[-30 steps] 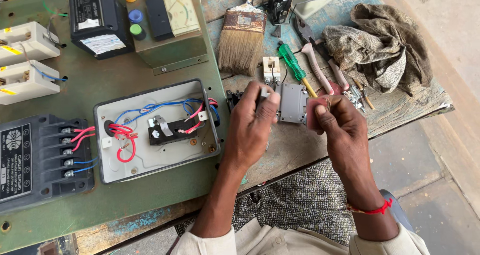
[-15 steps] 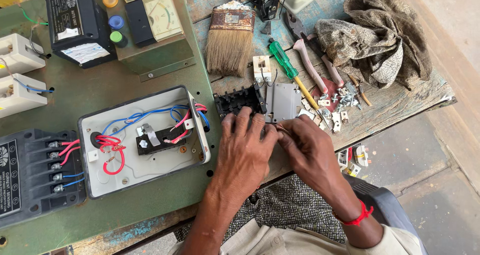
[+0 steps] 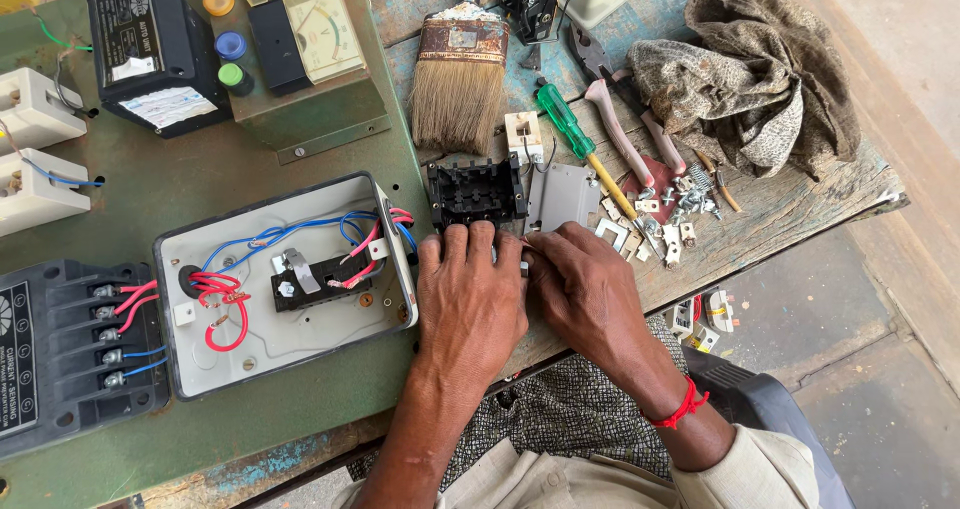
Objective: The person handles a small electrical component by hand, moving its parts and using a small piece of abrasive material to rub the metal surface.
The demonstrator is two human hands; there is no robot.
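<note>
My left hand (image 3: pixel 470 304) and my right hand (image 3: pixel 585 294) lie side by side on the wooden bench, fingertips meeting over a small part that they mostly hide. Just beyond the fingers sits a black plastic switch body (image 3: pixel 475 193) with a grey cover plate (image 3: pixel 560 197) leaning beside it. An open grey switch box (image 3: pixel 285 284) with blue and red wires lies left of my left hand. What either hand grips is hidden.
A paintbrush (image 3: pixel 457 69), a green-handled screwdriver (image 3: pixel 575 139), pliers (image 3: pixel 625 119), loose screws and clips (image 3: pixel 670 219) and a crumpled cloth (image 3: pixel 750 69) lie beyond. A green panel (image 3: pixel 200 189) carries a black terminal block (image 3: pixel 70 349), meters and white sockets. The bench edge drops at right.
Both hands came down from raised positions to the bench and drew together in front of the black switch body. The view has shifted slightly.
</note>
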